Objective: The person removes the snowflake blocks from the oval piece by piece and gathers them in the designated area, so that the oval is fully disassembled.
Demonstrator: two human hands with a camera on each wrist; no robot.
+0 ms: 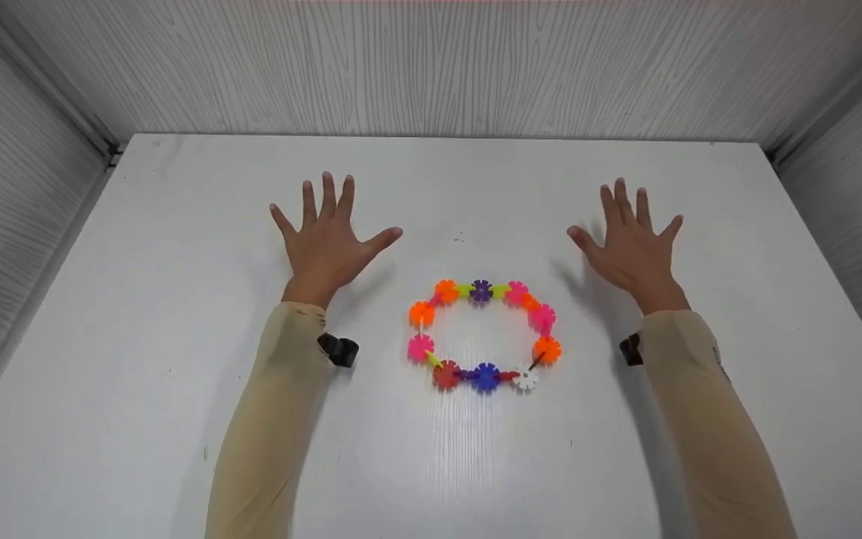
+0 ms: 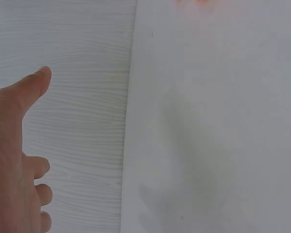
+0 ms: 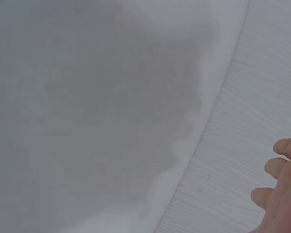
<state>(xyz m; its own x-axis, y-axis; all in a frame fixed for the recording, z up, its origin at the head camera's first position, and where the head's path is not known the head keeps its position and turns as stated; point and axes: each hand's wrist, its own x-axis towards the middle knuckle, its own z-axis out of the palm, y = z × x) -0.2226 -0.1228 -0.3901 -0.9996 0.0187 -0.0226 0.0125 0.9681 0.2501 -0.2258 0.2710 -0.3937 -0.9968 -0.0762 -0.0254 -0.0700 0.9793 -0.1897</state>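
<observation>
A closed ring of linked plastic snowflake discs (image 1: 486, 378) lies on the white table (image 1: 476, 464) between my forearms. Its notched discs are orange, pink, purple, red, blue and white, joined by yellow, red and other coloured pieces set edge-on. Up and to the left of the ring, my left hand (image 1: 326, 251) is spread with fingers straight and holds nothing. My right hand (image 1: 634, 254) is likewise spread and bare, up and to the right of the ring. Both hands cast shadows on the tabletop. In the left wrist view, an orange blur (image 2: 201, 2) shows at the top edge.
Pale wood-grain panels stand around the table, with a back panel (image 1: 431, 67) beyond its far edge and side panels at left (image 1: 12, 165) and right (image 1: 850, 165). Dark wrist cameras (image 1: 339, 350) sit at the cuffs of the tan sleeves (image 1: 266, 427).
</observation>
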